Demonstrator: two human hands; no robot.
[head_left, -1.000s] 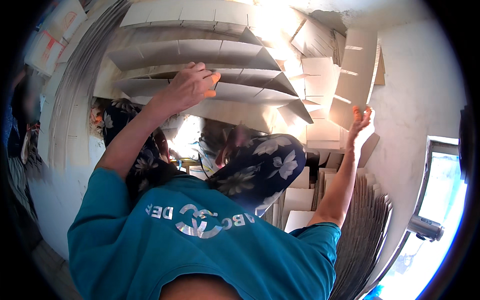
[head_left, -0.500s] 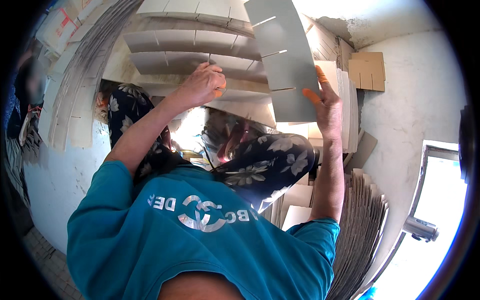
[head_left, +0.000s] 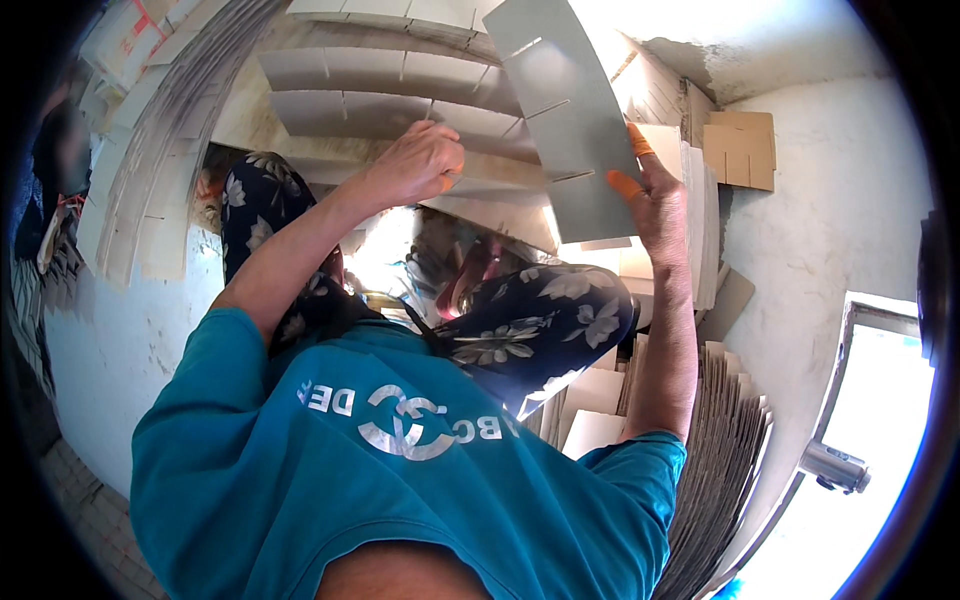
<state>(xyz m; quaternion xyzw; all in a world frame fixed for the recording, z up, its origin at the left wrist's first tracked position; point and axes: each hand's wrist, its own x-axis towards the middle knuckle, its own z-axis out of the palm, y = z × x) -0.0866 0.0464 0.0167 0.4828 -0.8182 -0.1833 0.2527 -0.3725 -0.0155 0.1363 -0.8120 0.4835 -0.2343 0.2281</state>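
Observation:
My right hand (head_left: 657, 205) grips a long grey cardboard strip (head_left: 555, 125) by its right edge, thumb on the near face. Short slots are cut into the strip's left edge, and it stands tilted, its top leaning left. Orange covers wrap the thumb and a finger of that hand. My left hand (head_left: 418, 163) is closed, fingers curled, just in front of a standing slotted cardboard strip (head_left: 370, 112). Whether it pinches anything is hidden by the fingers. Behind stands another slotted strip (head_left: 350, 70), roughly parallel.
Stacked cardboard sheets (head_left: 185, 130) rise at the left. More stacks (head_left: 700, 220) stand behind my right hand, and a tall pile (head_left: 725, 430) lies by my right elbow. Brown cardboard pieces (head_left: 740, 150) lean against the wall. My knees (head_left: 570, 310) are below the work surface.
The view has shifted slightly. The strip in my right hand leans a little more to the left; my left hand keeps its closed pose by the standing strip.

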